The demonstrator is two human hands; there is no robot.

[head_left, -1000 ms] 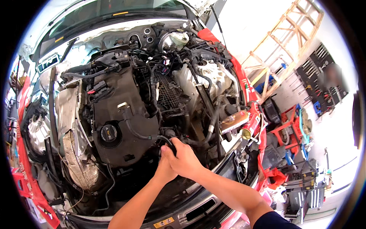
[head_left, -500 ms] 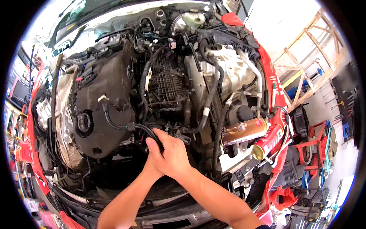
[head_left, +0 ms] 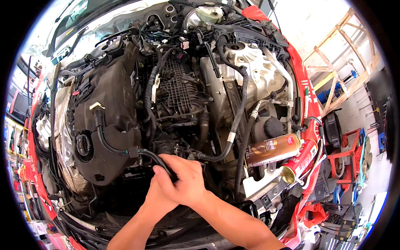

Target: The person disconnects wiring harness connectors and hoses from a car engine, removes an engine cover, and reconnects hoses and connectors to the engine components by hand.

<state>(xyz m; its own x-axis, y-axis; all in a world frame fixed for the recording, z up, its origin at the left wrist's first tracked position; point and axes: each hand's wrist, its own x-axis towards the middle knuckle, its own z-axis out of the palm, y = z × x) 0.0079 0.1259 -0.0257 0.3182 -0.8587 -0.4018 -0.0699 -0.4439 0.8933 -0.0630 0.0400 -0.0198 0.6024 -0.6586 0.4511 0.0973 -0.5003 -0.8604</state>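
A black hose rises from a fitting with a pale tip on the black engine cover. It curves through a clip near the cover's front edge and runs into my right hand. That hand is closed on it, the hose passing between thumb and forefinger. My left hand is tucked against and below the right one; its fingers are hidden, so its grip does not show. The hose's far end is out of sight beneath my hands. A round oil filler cap sits on the cover, left of the hose.
Right of my hands, a brown spray can and a red can lie on the engine bay's edge. A ribbed black intake manifold is beyond my hands. Red fender covers line the sides; a wooden frame stands at right.
The view has shifted slightly, so the engine cover appears farther left and the cans lower right. Both hands stay together at the hose, with the right still gripping it.
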